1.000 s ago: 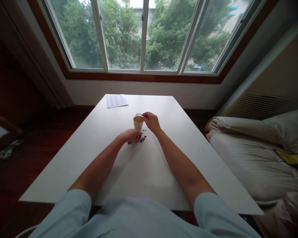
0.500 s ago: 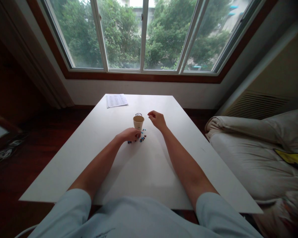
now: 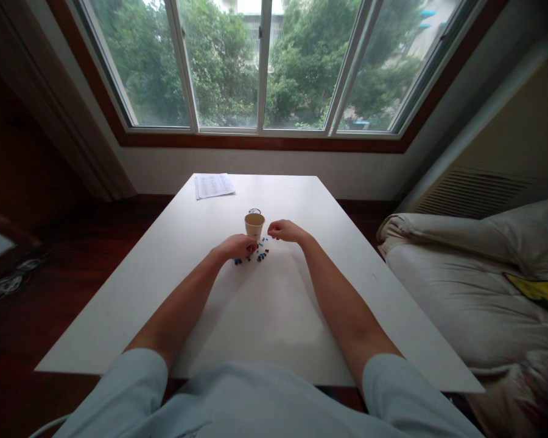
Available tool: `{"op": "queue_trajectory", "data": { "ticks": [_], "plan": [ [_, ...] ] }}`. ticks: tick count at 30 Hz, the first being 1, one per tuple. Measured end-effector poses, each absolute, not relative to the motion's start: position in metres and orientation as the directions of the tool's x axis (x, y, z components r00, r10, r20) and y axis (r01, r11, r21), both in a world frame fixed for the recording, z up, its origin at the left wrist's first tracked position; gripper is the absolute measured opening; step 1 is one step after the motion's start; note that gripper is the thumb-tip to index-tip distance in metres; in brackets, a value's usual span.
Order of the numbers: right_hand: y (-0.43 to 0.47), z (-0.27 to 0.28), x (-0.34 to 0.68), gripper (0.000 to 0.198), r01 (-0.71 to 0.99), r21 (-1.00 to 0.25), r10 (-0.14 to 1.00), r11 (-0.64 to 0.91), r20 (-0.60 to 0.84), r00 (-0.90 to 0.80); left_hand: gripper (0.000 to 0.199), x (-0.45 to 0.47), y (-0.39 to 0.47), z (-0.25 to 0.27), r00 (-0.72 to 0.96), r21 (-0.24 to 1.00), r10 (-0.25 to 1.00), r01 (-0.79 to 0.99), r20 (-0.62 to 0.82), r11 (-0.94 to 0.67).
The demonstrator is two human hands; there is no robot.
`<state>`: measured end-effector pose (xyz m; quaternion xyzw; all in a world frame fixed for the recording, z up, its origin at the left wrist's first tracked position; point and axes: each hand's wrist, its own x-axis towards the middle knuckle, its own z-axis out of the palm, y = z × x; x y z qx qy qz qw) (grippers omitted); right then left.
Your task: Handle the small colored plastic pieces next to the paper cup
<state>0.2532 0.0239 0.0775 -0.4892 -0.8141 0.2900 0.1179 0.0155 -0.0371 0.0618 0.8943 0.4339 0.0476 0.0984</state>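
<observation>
A beige paper cup [image 3: 254, 227] stands upright near the middle of the white table [image 3: 265, 316]. Small blue, black and brown pieces [image 3: 261, 258], like beads, lie scattered in front of it. My left hand [image 3: 238, 246] rests low over the left part of these pieces, its fingertips pinched together just before the cup. To the right of the cup hovers my right hand [image 3: 283, 230], fingers curled and thumb close to them. Anything between the fingertips of either hand is too small to make out. The cup's bottom edge is partly hidden by my left hand.
Behind the cup lies a thin dark loop [image 3: 254, 211]. Printed sheets of paper [image 3: 214, 185] are at the table's far left corner. A cushioned sofa [image 3: 442, 286] stands right of the table, and a window [image 3: 265, 73] fills the wall ahead.
My right hand has come down and nearer to me, from beside the cup's rim towards the small pieces. My left hand has shifted very slightly at the same spot.
</observation>
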Motion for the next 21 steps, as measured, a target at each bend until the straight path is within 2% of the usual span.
{"op": "queue_trajectory", "data": {
  "ticks": [5, 12, 16, 21],
  "plan": [
    [0.023, 0.077, 0.255, 0.02, 0.744, -0.574, 0.867, 0.343, -0.113, -0.486, 0.03, 0.016, -0.04, 0.067, 0.566, 0.217, 0.824, 0.806, -0.014, -0.55],
    [0.019, 0.077, 0.254, 0.024, 0.749, -0.56, 0.834, 0.353, -0.174, -0.523, 0.019, 0.016, -0.039, 0.066, 0.533, 0.165, 0.846, 0.834, 0.002, -0.526],
    [0.019, 0.077, 0.254, 0.025, 0.739, -0.566, 0.817, 0.364, -0.187, -0.546, 0.021, 0.014, -0.037, 0.067, 0.555, 0.2, 0.832, 0.813, 0.023, -0.547],
    [0.02, 0.076, 0.255, 0.026, 0.75, -0.547, 0.818, 0.372, -0.188, -0.543, 0.016, 0.007, -0.037, 0.081, 0.589, 0.299, 0.807, 0.763, 0.044, -0.573]
  ]
}}
